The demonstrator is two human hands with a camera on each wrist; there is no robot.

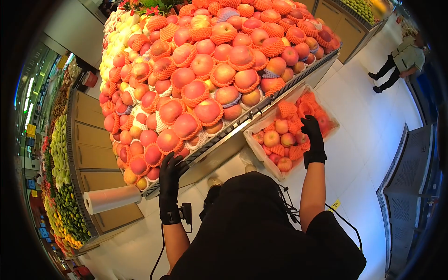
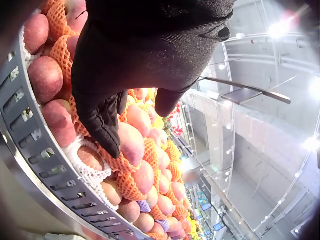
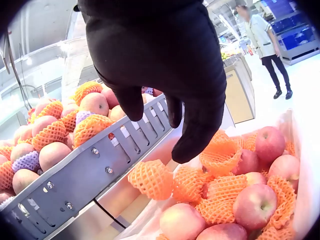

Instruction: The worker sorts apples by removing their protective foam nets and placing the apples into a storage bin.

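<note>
A sloping pile of red apples (image 1: 203, 65), many in orange foam nets, fills a display with a slatted edge (image 2: 42, 155). At its near corner is the left hand (image 1: 170, 184), black-gloved; in the left wrist view the hand (image 2: 145, 60) has its fingers bent loosely beside a netted apple (image 2: 131, 143), grasping nothing visible. Over a lined crate (image 1: 275, 170) of apples and nets hangs the right hand (image 1: 314, 135). In the right wrist view this gloved hand (image 3: 160, 65) has its fingers pointing down, slightly bent, above an orange net (image 3: 220, 155), holding nothing visible.
A roll of clear bags (image 1: 112, 199) projects from the display's left corner. Another person (image 1: 405, 60) stands on the floor at the upper right. Dark shelving (image 1: 410, 186) is at the right, and a fruit stand (image 1: 70, 200) at the left.
</note>
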